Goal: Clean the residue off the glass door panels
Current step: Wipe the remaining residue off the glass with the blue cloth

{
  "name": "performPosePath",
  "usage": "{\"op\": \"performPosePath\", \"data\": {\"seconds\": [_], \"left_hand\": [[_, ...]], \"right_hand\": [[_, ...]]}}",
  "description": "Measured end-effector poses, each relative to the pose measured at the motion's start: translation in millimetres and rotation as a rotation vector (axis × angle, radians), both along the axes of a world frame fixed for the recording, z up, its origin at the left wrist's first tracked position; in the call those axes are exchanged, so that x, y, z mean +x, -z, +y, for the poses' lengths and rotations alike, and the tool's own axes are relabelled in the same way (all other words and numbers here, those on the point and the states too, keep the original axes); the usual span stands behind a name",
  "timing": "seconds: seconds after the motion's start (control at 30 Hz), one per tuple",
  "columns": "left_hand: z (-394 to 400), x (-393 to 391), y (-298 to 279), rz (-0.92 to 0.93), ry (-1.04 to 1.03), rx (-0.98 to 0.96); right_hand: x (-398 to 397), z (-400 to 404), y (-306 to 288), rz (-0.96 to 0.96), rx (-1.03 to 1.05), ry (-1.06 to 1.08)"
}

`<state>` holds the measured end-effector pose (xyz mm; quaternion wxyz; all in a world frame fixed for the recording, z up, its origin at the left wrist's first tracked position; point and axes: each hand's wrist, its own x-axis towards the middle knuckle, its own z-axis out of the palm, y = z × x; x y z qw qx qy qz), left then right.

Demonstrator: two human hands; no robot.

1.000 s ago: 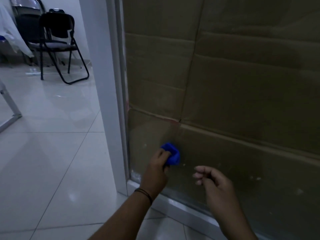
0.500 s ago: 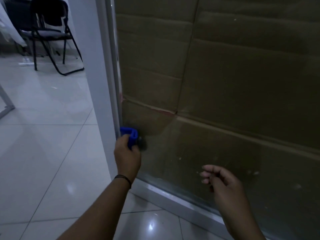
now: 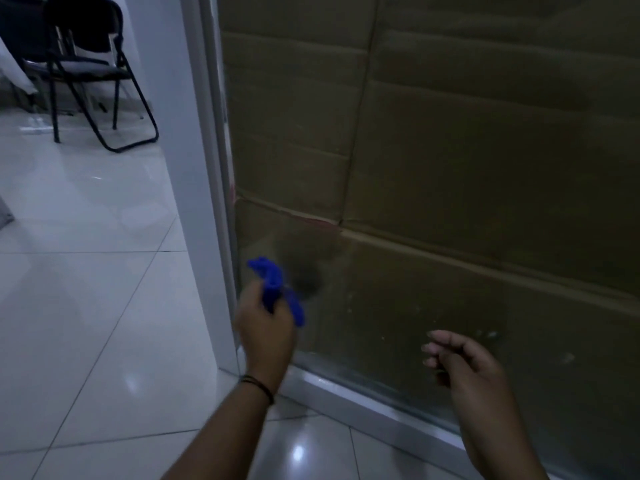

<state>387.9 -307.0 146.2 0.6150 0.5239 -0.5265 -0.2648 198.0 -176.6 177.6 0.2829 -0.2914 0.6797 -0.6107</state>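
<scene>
The glass door panel fills the right side of the view, with brown cardboard behind it. Small pale specks of residue dot its lower part. My left hand grips a bunched blue cloth near the panel's lower left corner, by the frame; whether the cloth touches the glass is unclear. My right hand hovers lower right in front of the glass, fingers loosely curled and holding nothing.
A white door frame post stands left of the glass, and a metal bottom rail runs along the floor. A black folding chair stands at the far left on glossy white floor tiles.
My left hand swept the blue cloth leftward from mid-panel to the frame edge, and it now sits slightly right of the frame and lower. My right hand has barely moved.
</scene>
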Motion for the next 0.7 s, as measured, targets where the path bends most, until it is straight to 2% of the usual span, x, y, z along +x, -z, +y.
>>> {"op": "performPosePath", "data": {"seconds": [0.1, 0.23, 0.43, 0.7], "left_hand": [[-23, 35, 3, -0.114, -0.112, 0.040], [-31, 22, 1, -0.303, 0.060, 0.018], [10, -50, 8, -0.517, 0.298, -0.120], [87, -153, 1, -0.494, 0.650, -0.104]], "right_hand": [[-6, 11, 1, -0.024, 0.000, 0.012], [-17, 24, 0, -0.060, -0.014, 0.034], [-42, 49, -3, -0.078, -0.070, 0.083], [-74, 79, -3, -0.082, -0.076, 0.149]]}}
